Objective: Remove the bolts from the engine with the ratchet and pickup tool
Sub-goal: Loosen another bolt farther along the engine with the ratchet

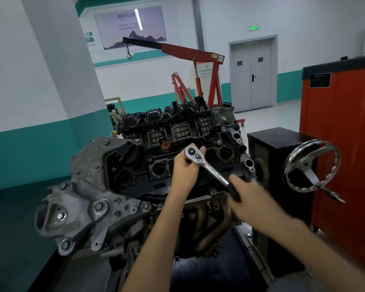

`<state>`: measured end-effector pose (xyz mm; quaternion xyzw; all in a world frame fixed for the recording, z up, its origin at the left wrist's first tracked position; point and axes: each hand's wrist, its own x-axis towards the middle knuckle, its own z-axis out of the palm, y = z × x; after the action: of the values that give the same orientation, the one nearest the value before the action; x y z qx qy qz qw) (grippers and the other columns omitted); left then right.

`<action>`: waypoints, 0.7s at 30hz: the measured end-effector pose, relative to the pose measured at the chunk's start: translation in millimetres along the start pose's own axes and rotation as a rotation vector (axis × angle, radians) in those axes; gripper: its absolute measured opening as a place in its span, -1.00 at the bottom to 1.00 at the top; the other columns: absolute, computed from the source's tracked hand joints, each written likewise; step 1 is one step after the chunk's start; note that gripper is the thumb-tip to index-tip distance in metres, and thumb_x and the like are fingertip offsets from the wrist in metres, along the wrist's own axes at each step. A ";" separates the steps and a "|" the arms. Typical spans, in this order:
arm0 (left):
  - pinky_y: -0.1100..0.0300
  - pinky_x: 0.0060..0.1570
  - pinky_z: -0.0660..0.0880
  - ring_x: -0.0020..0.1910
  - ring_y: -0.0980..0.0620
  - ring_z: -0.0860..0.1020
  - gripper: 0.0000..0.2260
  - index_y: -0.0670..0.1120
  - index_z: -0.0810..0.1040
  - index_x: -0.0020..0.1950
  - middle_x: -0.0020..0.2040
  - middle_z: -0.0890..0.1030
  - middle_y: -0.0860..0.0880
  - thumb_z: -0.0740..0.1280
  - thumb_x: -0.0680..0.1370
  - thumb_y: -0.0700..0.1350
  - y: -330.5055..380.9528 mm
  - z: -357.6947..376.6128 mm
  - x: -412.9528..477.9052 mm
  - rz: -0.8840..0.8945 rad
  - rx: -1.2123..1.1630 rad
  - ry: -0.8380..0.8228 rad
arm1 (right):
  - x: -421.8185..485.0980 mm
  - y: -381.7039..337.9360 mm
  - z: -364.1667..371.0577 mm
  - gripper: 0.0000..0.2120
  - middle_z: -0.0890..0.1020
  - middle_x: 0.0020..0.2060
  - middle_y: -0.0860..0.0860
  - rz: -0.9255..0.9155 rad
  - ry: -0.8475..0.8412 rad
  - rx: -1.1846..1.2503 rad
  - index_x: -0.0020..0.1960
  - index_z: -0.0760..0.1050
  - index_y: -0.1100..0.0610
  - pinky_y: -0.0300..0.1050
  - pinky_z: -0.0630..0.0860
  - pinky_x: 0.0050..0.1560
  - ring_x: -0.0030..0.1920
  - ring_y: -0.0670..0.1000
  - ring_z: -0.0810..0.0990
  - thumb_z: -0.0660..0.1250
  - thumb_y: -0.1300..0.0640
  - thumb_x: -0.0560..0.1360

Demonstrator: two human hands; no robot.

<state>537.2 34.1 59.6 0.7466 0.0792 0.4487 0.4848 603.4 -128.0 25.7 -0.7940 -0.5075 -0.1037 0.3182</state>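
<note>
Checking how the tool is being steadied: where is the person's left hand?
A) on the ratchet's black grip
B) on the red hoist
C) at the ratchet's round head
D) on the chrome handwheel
C: the left hand holds the ratchet at its round head over the engine, while the right hand grips the black handle end.

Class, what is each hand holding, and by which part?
Both hold the ratchet. The left hand cups its head, above the engine. The right hand, blurred, grips the black handle end.
</note>
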 end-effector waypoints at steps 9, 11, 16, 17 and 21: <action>0.30 -0.31 0.27 -0.36 0.10 0.27 -0.65 -0.06 0.27 -0.34 -0.41 0.29 0.06 0.32 0.59 -0.10 0.6 -3.0 2.9 0.004 0.037 -0.005 | 10.5 8.2 -5.9 -0.80 0.48 -0.33 -0.01 -0.065 -0.190 0.125 -0.11 0.27 -0.01 -0.28 0.38 -0.44 -0.41 -0.07 0.50 0.28 0.19 0.46; 0.34 -0.34 0.26 -0.38 0.13 0.28 -0.65 0.02 0.34 -0.38 -0.43 0.33 0.10 0.29 0.59 -0.16 4.7 -0.8 3.9 0.012 0.077 -0.036 | 41.3 32.2 -50.7 -0.80 0.48 -0.28 -0.06 -0.183 -0.280 -0.197 -0.06 0.27 -0.05 -0.30 0.36 -0.41 -0.37 -0.12 0.50 0.28 0.15 0.49; 0.38 -0.32 0.31 -0.36 0.21 0.36 -0.67 0.16 0.54 -0.31 -0.39 0.45 0.14 0.29 0.57 -0.20 8.3 4.0 1.3 0.007 0.075 -0.002 | 74.4 30.1 -86.3 -0.85 0.34 -0.36 -0.18 -0.265 -0.139 -0.519 0.05 0.32 0.00 -0.36 0.15 -0.43 -0.39 -0.22 0.32 0.27 0.09 0.53; 0.39 -0.28 0.34 -0.32 0.23 0.40 -0.65 0.17 0.55 -0.32 -0.38 0.46 0.11 0.28 0.58 -0.21 6.8 3.5 0.8 -0.006 0.052 0.019 | 61.4 27.8 -74.7 -0.85 0.32 -0.37 -0.17 -0.215 -0.092 -0.489 0.00 0.29 -0.02 -0.36 0.14 -0.45 -0.41 -0.21 0.31 0.27 0.10 0.52; 0.41 -0.26 0.34 -0.40 0.25 0.33 -0.57 0.20 0.39 -0.45 -0.47 0.35 0.15 0.32 0.60 -0.09 3.5 8.1 -2.3 -0.021 0.025 0.054 | -4.6 -2.3 3.9 -0.73 0.41 -0.41 -0.08 0.041 -0.016 0.067 -0.17 0.17 -0.03 -0.23 0.30 -0.43 -0.43 -0.03 0.44 0.29 0.15 0.47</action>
<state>540.7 25.7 60.0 0.7394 0.1056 0.4627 0.4776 598.6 -128.3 21.3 -0.7940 -0.4968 -0.0734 0.3426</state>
